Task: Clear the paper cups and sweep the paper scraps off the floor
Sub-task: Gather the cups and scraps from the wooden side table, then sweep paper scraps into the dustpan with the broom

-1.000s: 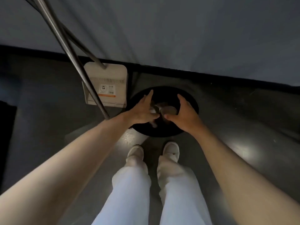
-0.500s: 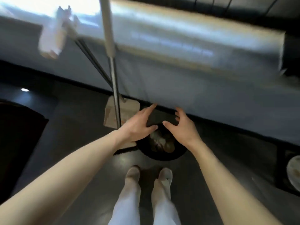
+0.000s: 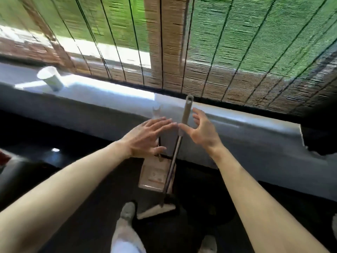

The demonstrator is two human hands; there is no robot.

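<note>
Grey window ledge (image 3: 109, 99): a white paper cup (image 3: 51, 78) stands well left of the leaning beige broom handle (image 3: 187, 108). Left hand (image 3: 145, 137) and right hand (image 3: 202, 130) flank it, each grip open, empty; a glancing touch could topple it.

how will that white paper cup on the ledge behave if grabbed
The paper cup looks thin and probably light, so a hard squeeze may crumple it. Its base is narrower than its mouth, so a sideways nudge would likely tip it.

hands – left (image 3: 145, 137), right (image 3: 204, 132) spread | broom handle (image 3: 184, 121) between
</note>
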